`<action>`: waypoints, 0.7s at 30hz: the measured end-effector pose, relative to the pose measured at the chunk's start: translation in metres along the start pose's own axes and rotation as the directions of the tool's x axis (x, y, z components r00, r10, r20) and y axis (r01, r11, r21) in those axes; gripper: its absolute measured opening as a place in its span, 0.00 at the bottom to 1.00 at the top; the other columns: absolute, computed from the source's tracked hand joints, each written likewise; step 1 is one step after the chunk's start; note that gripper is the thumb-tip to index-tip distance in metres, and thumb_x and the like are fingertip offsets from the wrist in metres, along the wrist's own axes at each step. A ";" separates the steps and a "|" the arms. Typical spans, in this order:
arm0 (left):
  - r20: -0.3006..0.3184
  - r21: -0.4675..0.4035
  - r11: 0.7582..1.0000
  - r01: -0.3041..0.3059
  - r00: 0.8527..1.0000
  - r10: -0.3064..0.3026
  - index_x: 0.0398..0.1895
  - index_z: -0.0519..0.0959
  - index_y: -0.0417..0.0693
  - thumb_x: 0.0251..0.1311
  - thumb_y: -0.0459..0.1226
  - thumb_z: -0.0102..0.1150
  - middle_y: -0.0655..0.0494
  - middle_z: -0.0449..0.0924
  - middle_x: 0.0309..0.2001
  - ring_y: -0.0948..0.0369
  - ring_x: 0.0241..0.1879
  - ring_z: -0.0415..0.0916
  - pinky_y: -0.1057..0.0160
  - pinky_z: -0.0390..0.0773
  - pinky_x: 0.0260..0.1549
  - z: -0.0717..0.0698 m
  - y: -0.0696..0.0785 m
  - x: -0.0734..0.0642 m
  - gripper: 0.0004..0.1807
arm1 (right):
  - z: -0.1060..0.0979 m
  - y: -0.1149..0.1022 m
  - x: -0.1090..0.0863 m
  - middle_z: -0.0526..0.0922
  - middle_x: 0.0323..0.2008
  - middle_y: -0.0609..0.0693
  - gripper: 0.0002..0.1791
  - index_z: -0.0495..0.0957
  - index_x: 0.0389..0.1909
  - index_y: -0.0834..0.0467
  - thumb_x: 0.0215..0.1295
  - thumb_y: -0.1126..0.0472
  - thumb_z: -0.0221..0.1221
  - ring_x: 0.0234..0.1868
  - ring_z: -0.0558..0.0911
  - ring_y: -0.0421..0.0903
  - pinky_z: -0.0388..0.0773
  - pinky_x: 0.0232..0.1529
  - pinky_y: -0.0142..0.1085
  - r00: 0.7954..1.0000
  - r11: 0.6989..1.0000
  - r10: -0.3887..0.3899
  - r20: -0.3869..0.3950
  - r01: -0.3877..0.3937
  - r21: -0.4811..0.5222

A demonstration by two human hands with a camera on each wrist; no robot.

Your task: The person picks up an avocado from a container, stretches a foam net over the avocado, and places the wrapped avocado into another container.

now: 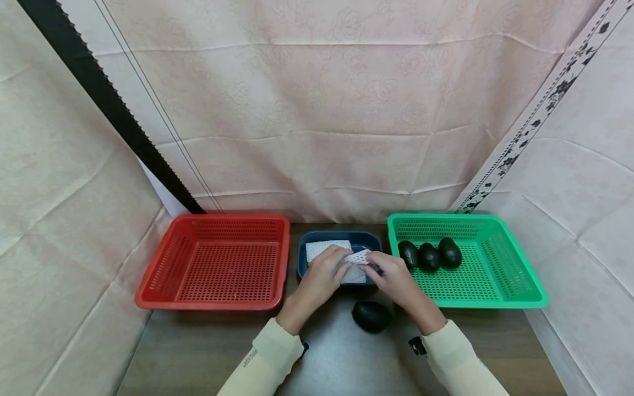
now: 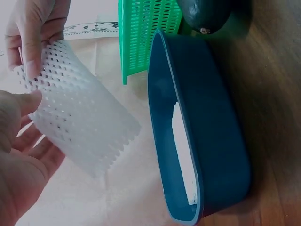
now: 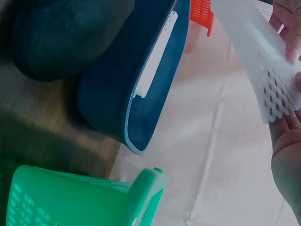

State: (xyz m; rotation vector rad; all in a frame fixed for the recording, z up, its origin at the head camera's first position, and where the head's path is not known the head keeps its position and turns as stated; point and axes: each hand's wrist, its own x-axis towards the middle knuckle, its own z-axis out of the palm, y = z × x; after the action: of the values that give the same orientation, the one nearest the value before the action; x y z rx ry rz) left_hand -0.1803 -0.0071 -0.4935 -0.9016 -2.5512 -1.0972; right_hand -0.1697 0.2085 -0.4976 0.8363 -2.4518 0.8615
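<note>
A white foam net sleeve [image 1: 358,257], flattened and full of small slits, is held up over the dark blue tub [image 1: 301,264]. My left hand [image 1: 322,279] pinches one side of it, thumb in front and fingers behind, as the left wrist view shows. At the other side, the fingers of my right hand [image 1: 394,276] pinch its edge. More white foam net sleeves [image 1: 327,247] lie inside the tub. One dark avocado [image 1: 371,317] rests on the table just in front of the tub, between my forearms.
To the left stands a red basket [image 1: 235,264] with a slotted floor. A green basket [image 1: 495,269] stands to the right, with three dark avocados [image 1: 428,257] toward its left side. Pale patterned cloth [image 1: 317,110] hangs behind and along both sides of the table [image 1: 337,363].
</note>
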 end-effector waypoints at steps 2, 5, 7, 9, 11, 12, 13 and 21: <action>-0.031 -0.027 1.000 -0.002 1.000 0.002 0.57 0.82 0.45 0.71 0.37 0.63 0.52 0.83 0.52 0.59 0.49 0.81 0.61 0.84 0.54 0.001 0.000 0.000 0.15 | -0.001 0.001 0.001 0.88 0.38 0.51 0.09 0.82 0.43 0.59 0.63 0.66 0.70 0.33 0.85 0.40 0.87 0.36 0.33 1.000 1.000 -0.003 0.010 0.003 0.005; -0.080 -0.063 0.998 -0.009 0.997 0.004 0.55 0.84 0.45 0.70 0.36 0.63 0.52 0.83 0.50 0.60 0.46 0.80 0.62 0.84 0.53 0.002 -0.002 -0.001 0.13 | -0.002 0.002 0.002 0.88 0.38 0.51 0.11 0.82 0.45 0.59 0.64 0.65 0.70 0.33 0.85 0.39 0.86 0.34 0.32 0.999 1.000 -0.006 0.042 0.006 0.003; -0.109 -0.094 0.995 -0.013 0.994 0.002 0.54 0.84 0.44 0.70 0.35 0.63 0.51 0.84 0.49 0.59 0.45 0.81 0.61 0.85 0.52 0.003 -0.003 -0.001 0.12 | -0.003 0.003 0.001 0.89 0.38 0.51 0.12 0.81 0.47 0.59 0.65 0.63 0.70 0.32 0.84 0.38 0.86 0.34 0.31 0.998 1.000 -0.001 0.069 0.002 -0.008; -0.131 -0.113 0.994 -0.010 0.991 -0.005 0.53 0.84 0.42 0.69 0.34 0.63 0.50 0.84 0.48 0.58 0.45 0.82 0.60 0.85 0.51 0.003 -0.005 -0.001 0.12 | -0.005 0.004 0.000 0.89 0.38 0.50 0.13 0.81 0.49 0.59 0.66 0.62 0.69 0.32 0.84 0.38 0.86 0.35 0.31 0.995 1.000 0.007 0.097 -0.005 -0.022; -0.145 -0.134 0.991 0.002 0.989 -0.022 0.53 0.85 0.41 0.69 0.34 0.63 0.49 0.85 0.47 0.57 0.45 0.83 0.59 0.85 0.51 0.001 -0.006 -0.001 0.12 | -0.006 0.005 -0.002 0.89 0.38 0.50 0.13 0.82 0.49 0.58 0.66 0.60 0.69 0.33 0.85 0.38 0.86 0.36 0.31 0.992 0.999 0.022 0.122 -0.017 -0.038; -0.155 -0.142 0.990 0.011 0.987 -0.034 0.53 0.85 0.40 0.69 0.34 0.64 0.49 0.86 0.47 0.56 0.45 0.84 0.59 0.86 0.50 0.000 -0.007 0.000 0.12 | -0.007 0.005 -0.003 0.89 0.39 0.50 0.13 0.82 0.49 0.58 0.66 0.60 0.69 0.34 0.86 0.38 0.87 0.37 0.32 0.991 0.999 0.024 0.130 -0.018 -0.043; -0.164 -0.142 0.990 0.022 0.985 -0.046 0.53 0.85 0.41 0.69 0.34 0.64 0.49 0.86 0.48 0.56 0.46 0.84 0.58 0.86 0.50 -0.001 -0.007 0.000 0.12 | -0.007 0.006 -0.003 0.89 0.39 0.50 0.12 0.82 0.48 0.58 0.66 0.60 0.69 0.35 0.87 0.38 0.87 0.38 0.32 0.990 0.999 0.025 0.137 -0.019 -0.047; -0.225 -0.157 0.986 0.056 0.970 -0.091 0.52 0.86 0.44 0.68 0.35 0.65 0.49 0.88 0.49 0.57 0.45 0.86 0.59 0.87 0.47 -0.008 -0.011 0.001 0.12 | -0.006 0.012 -0.009 0.89 0.39 0.49 0.12 0.82 0.47 0.58 0.65 0.61 0.70 0.36 0.87 0.38 0.87 0.40 0.33 0.989 0.998 -0.004 0.150 0.014 -0.064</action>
State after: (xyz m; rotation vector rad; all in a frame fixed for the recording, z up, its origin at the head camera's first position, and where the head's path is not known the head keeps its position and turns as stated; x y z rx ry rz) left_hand -0.1882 -0.0186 -0.4941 -0.6698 -2.3536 -1.3457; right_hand -0.1698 0.2237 -0.5034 0.9182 -2.5876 0.7357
